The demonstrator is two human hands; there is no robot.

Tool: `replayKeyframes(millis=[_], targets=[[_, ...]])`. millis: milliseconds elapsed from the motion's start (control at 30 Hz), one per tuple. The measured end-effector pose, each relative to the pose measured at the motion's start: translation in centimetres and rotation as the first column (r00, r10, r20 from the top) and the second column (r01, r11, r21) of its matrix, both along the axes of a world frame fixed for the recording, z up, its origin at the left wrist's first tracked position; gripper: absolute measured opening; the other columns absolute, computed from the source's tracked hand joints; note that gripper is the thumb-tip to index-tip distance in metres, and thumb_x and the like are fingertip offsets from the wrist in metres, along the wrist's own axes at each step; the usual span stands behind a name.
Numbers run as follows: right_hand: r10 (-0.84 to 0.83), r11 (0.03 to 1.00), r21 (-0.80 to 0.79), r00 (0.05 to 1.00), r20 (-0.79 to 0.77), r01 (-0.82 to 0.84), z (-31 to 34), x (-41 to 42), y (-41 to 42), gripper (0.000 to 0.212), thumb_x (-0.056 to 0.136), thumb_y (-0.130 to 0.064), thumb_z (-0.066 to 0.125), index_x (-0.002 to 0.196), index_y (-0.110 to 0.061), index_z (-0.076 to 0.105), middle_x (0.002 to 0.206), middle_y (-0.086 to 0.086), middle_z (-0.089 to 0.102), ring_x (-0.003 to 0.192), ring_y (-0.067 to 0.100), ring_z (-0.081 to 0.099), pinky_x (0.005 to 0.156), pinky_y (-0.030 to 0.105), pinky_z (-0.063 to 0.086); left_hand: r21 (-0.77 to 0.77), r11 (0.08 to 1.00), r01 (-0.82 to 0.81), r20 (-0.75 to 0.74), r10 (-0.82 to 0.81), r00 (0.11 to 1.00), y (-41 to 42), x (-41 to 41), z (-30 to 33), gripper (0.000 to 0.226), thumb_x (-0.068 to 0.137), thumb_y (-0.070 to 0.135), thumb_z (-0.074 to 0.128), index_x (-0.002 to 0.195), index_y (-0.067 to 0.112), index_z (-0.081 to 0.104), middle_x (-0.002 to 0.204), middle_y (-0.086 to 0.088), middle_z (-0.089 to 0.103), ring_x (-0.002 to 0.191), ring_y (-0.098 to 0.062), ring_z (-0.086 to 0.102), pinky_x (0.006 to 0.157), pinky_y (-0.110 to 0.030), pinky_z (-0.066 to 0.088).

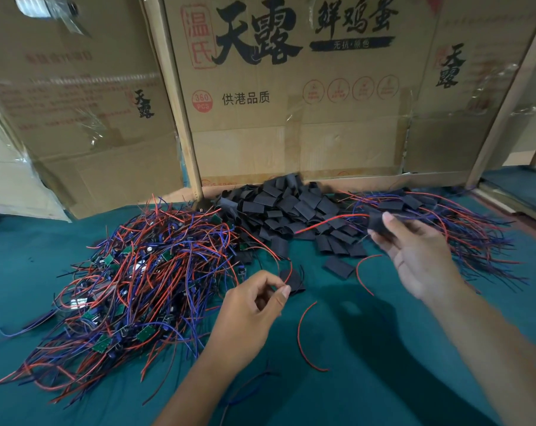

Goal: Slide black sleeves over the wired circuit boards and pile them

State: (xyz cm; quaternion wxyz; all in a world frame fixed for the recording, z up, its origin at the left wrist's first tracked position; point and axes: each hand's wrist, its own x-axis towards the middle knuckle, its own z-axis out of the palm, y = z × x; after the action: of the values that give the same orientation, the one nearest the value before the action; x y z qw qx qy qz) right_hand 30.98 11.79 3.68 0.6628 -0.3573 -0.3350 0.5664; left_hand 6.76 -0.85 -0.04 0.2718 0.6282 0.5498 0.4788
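Brown printed cardboard boxes [291,87] wall off the back of your teal cloth-covered table [368,348], and everything you need lies between them and your hands. Your left hand [248,315] sits low and near the middle, fingers curled, thumb and forefinger pinching a flat black sleeve with red wire running out of it [293,281] just above the cloth; its long axis looks to run up and to the right, away from your thumb. Your right hand [420,256] is raised further back and to the right, palm toward you, fingers curled round a second black sleeved piece [379,224] whose red lead trails off to the left across the heap of loose black sleeves [291,210]. That piece points toward the pile of finished sleeved boards with red and blue wires [445,216], which lies just behind and to the right of your right hand, so the right hand is much the nearer one for adding to it. The tangle of bare green circuit boards with red and blue wires [131,287] is to the left of your left hand, close beside it. I judge the right-hand piece ready to be dropped rearward onto the finished pile, while the left holds the next one. Whether the board in the left-hand sleeve is fully covered cannot be told.
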Motion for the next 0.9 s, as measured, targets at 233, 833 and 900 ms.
replayKeyframes(millis=[233, 833, 900], targets=[[-0.106, 0.96, -0.22, 0.955, 0.276, 0.17, 1.4, 3.6, 4.3, 0.012, 0.101, -0.015, 0.054, 0.104, -0.004, 0.057, 0.108, 0.011, 0.071, 0.078, 0.009, 0.072, 0.067, 0.015, 0.054, 0.006, 1.0, 0.02, -0.227, -0.018, 0.974, 0.2, 0.0, -0.6, 0.032, 0.099, 0.039, 0.055, 0.069, 0.032, 0.049, 0.056, 0.0, 0.043, 0.051, -0.009, 0.036, 0.053, -0.036, 0.031], [-0.025, 0.896, -0.045, -0.151, 0.988, -0.441, -0.2, -18.0, -0.7, 0.019, 0.101, -0.016, 0.05, 0.111, -0.016, 0.067, 0.09, 0.005, 0.065, 0.068, 0.023, 0.059, 0.061, 0.033, 0.05, 0.006, 0.972, 0.235, -0.696, -0.164, 0.699, -0.4, 1.3, -1.3, 0.033, 0.1, 0.042, 0.046, 0.079, 0.018, 0.055, 0.069, -0.006, 0.064, 0.069, -0.034, 0.058, 0.06, -0.038, 0.044], [-0.071, 0.871, -0.069, -0.262, 0.962, -0.487, -0.5, -19.3, 0.4, 0.031, 0.098, -0.029, 0.06, 0.127, -0.017, 0.061, 0.118, 0.007, 0.06, 0.101, 0.027, 0.059, 0.081, 0.037, 0.051, 0.028, 0.975, 0.22, -0.706, -0.136, 0.695, -0.3, 0.9, -1.5, 0.033, 0.1, 0.041, 0.044, 0.077, 0.018, 0.051, 0.068, -0.009, 0.061, 0.07, -0.036, 0.057, 0.061, -0.043, 0.046]])
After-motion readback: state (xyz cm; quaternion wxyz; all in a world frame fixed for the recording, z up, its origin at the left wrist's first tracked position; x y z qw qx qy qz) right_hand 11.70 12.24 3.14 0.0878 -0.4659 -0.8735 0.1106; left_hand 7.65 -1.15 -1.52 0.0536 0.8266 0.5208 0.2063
